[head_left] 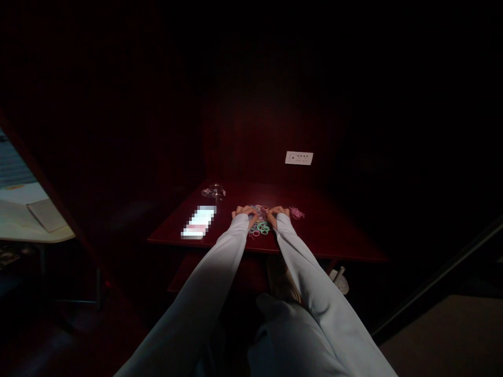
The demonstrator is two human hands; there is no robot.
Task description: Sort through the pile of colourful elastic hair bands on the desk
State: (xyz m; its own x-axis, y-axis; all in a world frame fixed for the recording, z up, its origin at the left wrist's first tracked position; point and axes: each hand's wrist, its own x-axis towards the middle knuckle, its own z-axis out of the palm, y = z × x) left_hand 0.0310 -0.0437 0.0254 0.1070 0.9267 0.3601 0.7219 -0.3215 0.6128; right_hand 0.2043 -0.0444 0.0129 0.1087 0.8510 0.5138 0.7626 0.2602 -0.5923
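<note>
A loose heap of small colourful hair ties [261, 228] lies near the front edge of the dark red tabletop [326, 233]. Green, pink and purple rings show in it. At the heap's left side is my left hand [244, 211], its fingers curled inward over the ties. My right hand [278, 211] faces it from the right, also with bent fingers reaching into the heap. What lies between the fingertips of either hand is too small to make out. Just right of my right hand sits a separate bunch of pink hair ties [297, 213].
Left of the heap lies a lit phone [199, 222], its screen blurred. Behind it stands a clear container [215, 191]. A white socket plate [299, 157] is on the back panel. Dark side panels flank the desk. A pale table [35, 225] stands beyond the left panel.
</note>
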